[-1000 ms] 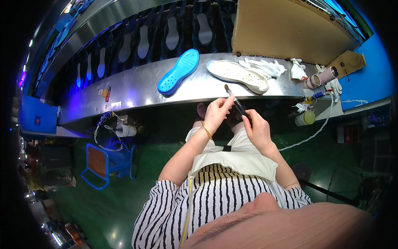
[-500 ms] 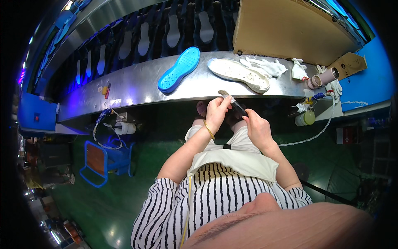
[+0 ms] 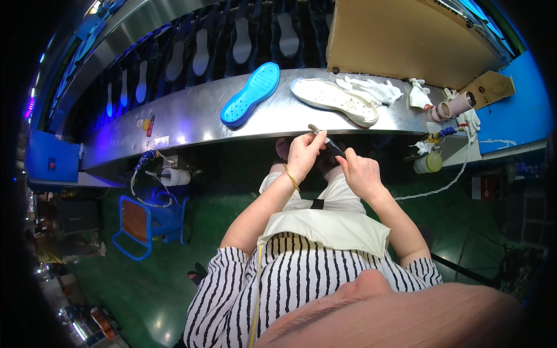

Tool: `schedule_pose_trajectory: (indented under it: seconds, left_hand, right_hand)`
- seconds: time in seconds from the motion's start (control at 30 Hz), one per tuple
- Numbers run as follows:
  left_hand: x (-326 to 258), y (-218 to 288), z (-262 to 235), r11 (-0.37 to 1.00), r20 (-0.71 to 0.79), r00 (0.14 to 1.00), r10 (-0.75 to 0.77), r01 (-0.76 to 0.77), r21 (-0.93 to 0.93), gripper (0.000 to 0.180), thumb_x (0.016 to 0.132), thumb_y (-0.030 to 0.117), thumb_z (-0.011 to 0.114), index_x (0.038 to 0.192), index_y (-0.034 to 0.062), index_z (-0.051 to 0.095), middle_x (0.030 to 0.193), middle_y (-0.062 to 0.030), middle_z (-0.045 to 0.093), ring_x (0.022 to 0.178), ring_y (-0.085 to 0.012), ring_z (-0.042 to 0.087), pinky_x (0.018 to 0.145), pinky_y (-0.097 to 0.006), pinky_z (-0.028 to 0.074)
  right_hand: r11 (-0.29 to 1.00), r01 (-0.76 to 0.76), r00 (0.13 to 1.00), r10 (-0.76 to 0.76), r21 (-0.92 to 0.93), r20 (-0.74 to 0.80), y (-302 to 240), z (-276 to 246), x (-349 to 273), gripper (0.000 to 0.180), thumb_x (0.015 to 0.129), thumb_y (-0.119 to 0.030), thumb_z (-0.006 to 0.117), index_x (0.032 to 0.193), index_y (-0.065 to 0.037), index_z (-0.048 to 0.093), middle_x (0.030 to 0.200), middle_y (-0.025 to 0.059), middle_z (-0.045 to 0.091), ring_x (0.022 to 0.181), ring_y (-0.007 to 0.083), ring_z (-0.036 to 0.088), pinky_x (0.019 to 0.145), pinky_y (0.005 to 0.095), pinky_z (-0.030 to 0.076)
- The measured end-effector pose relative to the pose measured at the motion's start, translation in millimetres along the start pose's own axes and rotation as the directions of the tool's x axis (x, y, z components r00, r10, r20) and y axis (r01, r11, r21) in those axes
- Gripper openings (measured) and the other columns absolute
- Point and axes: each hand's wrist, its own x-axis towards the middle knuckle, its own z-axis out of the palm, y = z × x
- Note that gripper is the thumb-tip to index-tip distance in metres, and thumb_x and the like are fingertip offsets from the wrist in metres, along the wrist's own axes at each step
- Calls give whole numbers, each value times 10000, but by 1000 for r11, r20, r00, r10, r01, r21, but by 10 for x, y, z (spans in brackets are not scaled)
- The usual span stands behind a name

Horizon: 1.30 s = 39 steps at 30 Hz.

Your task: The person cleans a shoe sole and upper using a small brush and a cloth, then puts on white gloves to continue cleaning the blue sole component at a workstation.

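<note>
Over my lap, just in front of the metal bench edge, I hold a slim brush (image 3: 333, 147) with a black handle and a short brownish tip. My left hand (image 3: 304, 155) pinches it close to the tip, with fingers closed. My right hand (image 3: 361, 175) has its thumb and forefinger closed at the handle's lower end; its other fingers are curled. On the bench beyond lie a blue shoe sole (image 3: 250, 95), to the left, and a white shoe sole (image 3: 333, 100) with its hollow side up, to the right. Neither hand touches the soles.
White gloves (image 3: 377, 91) lie beside the white sole. A large cardboard sheet (image 3: 406, 40) stands behind them. Pink cups (image 3: 461, 104) stand at the bench's right end, and a green-lidded jar (image 3: 429, 163) hangs below. Sole shapes line the dark rack behind. A blue-framed stool (image 3: 148, 223) stands lower left.
The brush has turned slightly in my fingers, its tip now showing narrower. My right hand has shifted a little and its fingers are curled more. The soles stay put.
</note>
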Motion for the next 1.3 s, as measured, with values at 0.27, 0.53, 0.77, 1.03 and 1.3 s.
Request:
schedule_pose_trajectory:
  seconds: [0.27,0.53,0.77,1.03,1.3]
  left_hand:
    - [9,-63,25,987,99,985,140,-132,-88,334,913,300,480,931,36,683,685,-11,565,563,-61,435,522,-220,355]
    - [-99,105,-78,875,386,879,280,-68,-480,358,965,248,363,1109,2,581,948,-21,602,761,-47,464,707,-186,377]
    - [-57,97,-51,876,237,955,-177,263,-404,443,899,406,480,1051,8,598,955,-41,603,863,-88,527,751,-227,415]
    - [-70,177,-31,990,64,995,-72,79,-114,349,827,360,620,897,21,670,760,24,570,639,-43,427,588,-184,351]
    - [-36,27,-87,970,244,970,12,47,-237,295,848,257,588,992,4,640,939,-20,642,687,-41,434,660,-186,384]
  right_hand:
    - [973,-19,1000,19,232,2,98,121,-33,291,924,-282,466,751,-51,438,519,124,524,438,279,534,402,395,387]
    - [83,-538,838,-53,839,543,152,-58,-2,346,959,-324,405,742,-54,410,524,5,414,389,108,365,374,277,318]
    - [999,-14,990,19,32,-137,68,57,15,278,908,-273,506,750,-58,430,485,61,501,389,216,512,373,358,381]
    - [996,27,993,-36,-79,-111,-43,66,-22,244,844,-237,591,736,-78,440,485,88,526,429,256,557,375,341,411]
    - [991,-47,997,40,121,65,32,50,-75,265,898,-277,500,763,-53,453,547,135,556,497,316,569,444,433,414]
